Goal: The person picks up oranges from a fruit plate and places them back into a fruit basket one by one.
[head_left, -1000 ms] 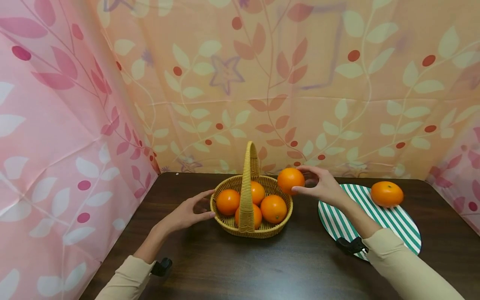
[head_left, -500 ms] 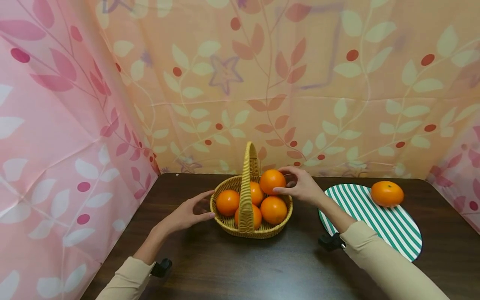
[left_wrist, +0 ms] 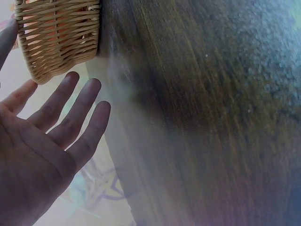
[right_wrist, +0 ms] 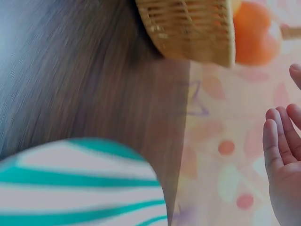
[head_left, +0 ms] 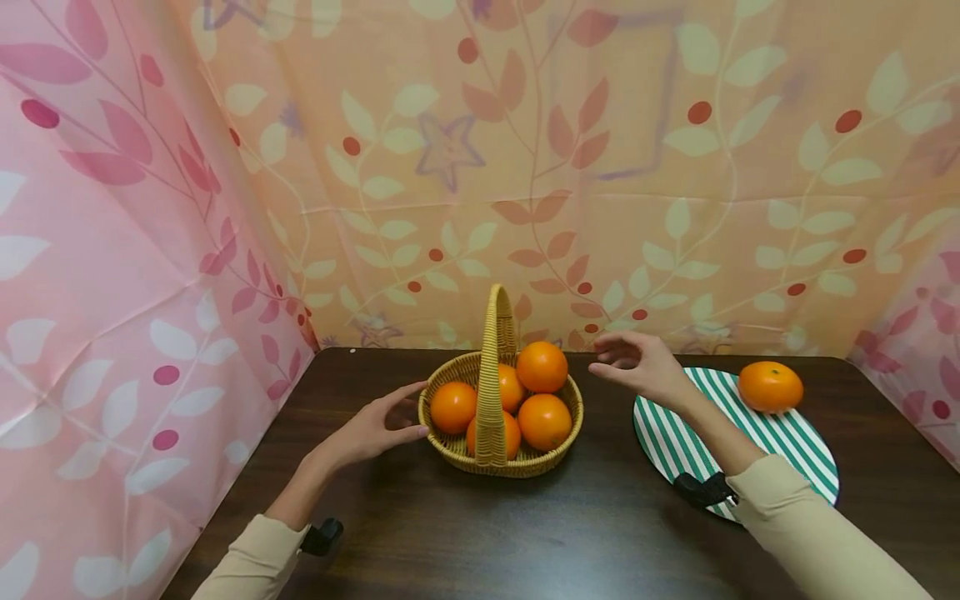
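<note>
A yellow wicker basket [head_left: 450,454] with a tall arched handle holds several oranges, one of them, the back-right orange [head_left: 542,367], sitting up at the rim. My left hand [head_left: 378,427] touches the basket's left rim with spread fingers; in the left wrist view the fingertips of that hand [left_wrist: 56,127] lie right at the wicker edge. To the right of the basket, my right hand [head_left: 643,367] hovers with loosely bent fingers and nothing in them. The right wrist view shows this hand [right_wrist: 287,155] apart from the basket [right_wrist: 188,33].
On the right lies a round green-and-white striped mat [head_left: 795,467], with one orange [head_left: 770,387] on its far edge. All stands on a dark wooden table [head_left: 480,542]. A patterned cloth [head_left: 450,208] hangs behind and at the sides.
My right hand carried an orange leftward into the basket's back right, let it go, and moved back to the right. The left hand has stayed at the rim.
</note>
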Demonstrator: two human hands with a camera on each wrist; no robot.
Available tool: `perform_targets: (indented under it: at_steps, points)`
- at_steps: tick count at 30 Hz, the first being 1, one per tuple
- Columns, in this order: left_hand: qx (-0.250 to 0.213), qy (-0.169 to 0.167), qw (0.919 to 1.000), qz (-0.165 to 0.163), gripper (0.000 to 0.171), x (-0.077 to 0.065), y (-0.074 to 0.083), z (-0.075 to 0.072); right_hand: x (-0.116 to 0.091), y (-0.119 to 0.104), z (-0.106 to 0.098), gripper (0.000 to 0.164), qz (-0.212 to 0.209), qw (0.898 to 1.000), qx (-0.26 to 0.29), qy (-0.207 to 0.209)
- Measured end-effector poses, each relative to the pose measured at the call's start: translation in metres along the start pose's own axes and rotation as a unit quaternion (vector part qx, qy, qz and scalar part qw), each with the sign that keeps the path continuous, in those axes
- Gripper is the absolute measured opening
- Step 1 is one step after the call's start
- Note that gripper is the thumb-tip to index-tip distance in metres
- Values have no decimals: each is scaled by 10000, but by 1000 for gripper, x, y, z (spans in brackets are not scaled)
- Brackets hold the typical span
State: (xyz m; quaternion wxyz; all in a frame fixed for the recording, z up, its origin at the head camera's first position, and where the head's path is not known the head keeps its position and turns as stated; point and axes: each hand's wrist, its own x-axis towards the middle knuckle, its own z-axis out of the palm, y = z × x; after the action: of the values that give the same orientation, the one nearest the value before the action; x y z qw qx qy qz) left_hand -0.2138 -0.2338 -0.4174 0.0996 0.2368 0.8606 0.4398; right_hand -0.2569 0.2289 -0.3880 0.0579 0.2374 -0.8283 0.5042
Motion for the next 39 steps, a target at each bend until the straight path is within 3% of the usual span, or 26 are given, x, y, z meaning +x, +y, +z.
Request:
perform_targets:
  at_steps: [7, 16, 24, 33, 39]
  points:
    - [-13, 14, 10000, -9, 75, -1, 0, -2, -26, 3, -30, 33, -76, 9989, -433, 179]
    - [81, 53, 9999, -64, 75, -3, -2, -3, -51, 8, -51, 27, -48, 9959, -848, 314]
    - [85, 54, 9998, -150, 77, -1, -4, -2, -77, 13, -76, 30, 149, 9924, -1191, 279]
    - [126, 52, 9998, -132, 77, -1, -5, -1, -112, 26, -117, 34, 318, 9904, -1164, 679]
    - [167, 72, 9997, -135, 77, -1, -4, -2, -131, 36, -141, 37, 673, 9846, -1157, 1129]
